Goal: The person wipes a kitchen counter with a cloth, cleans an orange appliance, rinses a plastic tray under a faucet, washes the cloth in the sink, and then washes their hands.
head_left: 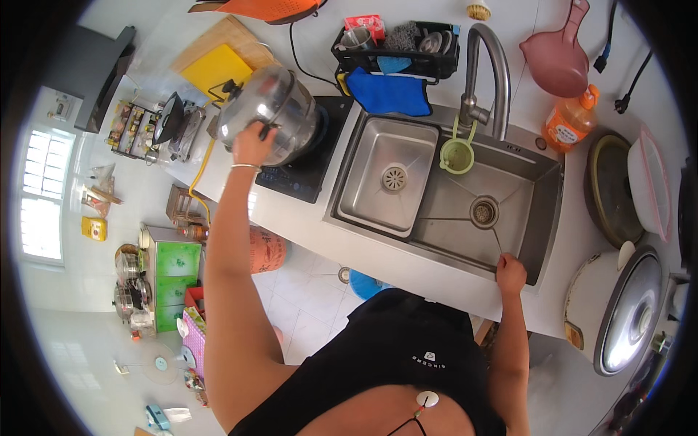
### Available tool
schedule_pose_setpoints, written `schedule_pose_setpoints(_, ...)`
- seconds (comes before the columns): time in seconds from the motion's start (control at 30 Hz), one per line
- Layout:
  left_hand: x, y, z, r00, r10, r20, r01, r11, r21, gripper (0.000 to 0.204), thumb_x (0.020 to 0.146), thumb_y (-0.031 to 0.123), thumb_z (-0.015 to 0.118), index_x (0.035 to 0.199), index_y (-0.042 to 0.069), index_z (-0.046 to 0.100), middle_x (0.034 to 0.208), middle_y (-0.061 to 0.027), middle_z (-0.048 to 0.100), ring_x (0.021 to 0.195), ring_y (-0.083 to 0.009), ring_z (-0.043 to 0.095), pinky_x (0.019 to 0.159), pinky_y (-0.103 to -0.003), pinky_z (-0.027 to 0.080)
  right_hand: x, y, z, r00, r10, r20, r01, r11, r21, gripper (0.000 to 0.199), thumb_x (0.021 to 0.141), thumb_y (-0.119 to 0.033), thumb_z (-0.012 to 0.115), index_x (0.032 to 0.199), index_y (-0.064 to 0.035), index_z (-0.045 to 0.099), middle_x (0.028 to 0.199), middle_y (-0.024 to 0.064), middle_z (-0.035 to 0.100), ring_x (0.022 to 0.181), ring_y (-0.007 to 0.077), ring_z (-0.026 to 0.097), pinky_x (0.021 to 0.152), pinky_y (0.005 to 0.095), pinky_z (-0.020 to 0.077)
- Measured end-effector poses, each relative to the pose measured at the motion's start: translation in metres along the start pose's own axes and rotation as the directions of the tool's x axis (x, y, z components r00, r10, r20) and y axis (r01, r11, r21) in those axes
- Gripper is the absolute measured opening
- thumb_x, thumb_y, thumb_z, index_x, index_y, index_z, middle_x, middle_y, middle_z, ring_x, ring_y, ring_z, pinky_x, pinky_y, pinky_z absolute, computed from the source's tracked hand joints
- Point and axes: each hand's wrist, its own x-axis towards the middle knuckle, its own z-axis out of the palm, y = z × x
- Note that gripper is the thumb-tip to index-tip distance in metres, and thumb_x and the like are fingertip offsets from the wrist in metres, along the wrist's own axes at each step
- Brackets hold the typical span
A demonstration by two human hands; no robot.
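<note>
Head view: left hand (252,145) clamped on tilted, domed stainless-steel pot (273,112) above black induction hob (305,174); right hand (510,274) curled over steel sink rim (436,258). Risk: one-handed hold slipping, contents spilling.

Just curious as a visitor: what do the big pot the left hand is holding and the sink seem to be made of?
The pot looks like polished stainless steel: silvery, with bright mirror-like glints. The left hand grips its dark handle, possibly plastic. The sink looks like brushed stainless steel: dull grey with a soft sheen.
</note>
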Motion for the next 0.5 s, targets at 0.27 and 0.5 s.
schedule_pose_setpoints(0.27,0.020,-0.043,-0.022,0.997,-0.015,0.073,0.027,0.988,-0.154,0.033,0.076,0.031,0.069,0.071,0.001,0.056,0.065,-0.0195,0.056,0.060,-0.0379,0.054,0.054,-0.042,0.042,0.002,-0.006,0.000,0.997,0.065,-0.050,-0.066,0.998,-0.020,0.011,0.081,-0.018,0.056,0.081,-0.0092,0.064,0.076,0.0121,0.064,0.069,0.0327,0.062,0.060,0.0413,0.0500)
schedule_pose_setpoints(0.5,0.036,-0.032,-0.022,0.997,-0.078,-0.008,0.076,0.981,-0.177,0.030,0.074,0.030,0.070,0.077,0.001,0.061,0.070,-0.0178,0.060,0.063,-0.0349,0.057,0.058,-0.039,0.044,0.005,-0.010,-0.003,0.992,0.125,-0.014,-0.125,0.992,-0.013,0.014,0.082,-0.020,0.055,0.083,-0.0089,0.063,0.076,0.0155,0.063,0.071,0.0365,0.061,0.062,0.0446,0.0487)
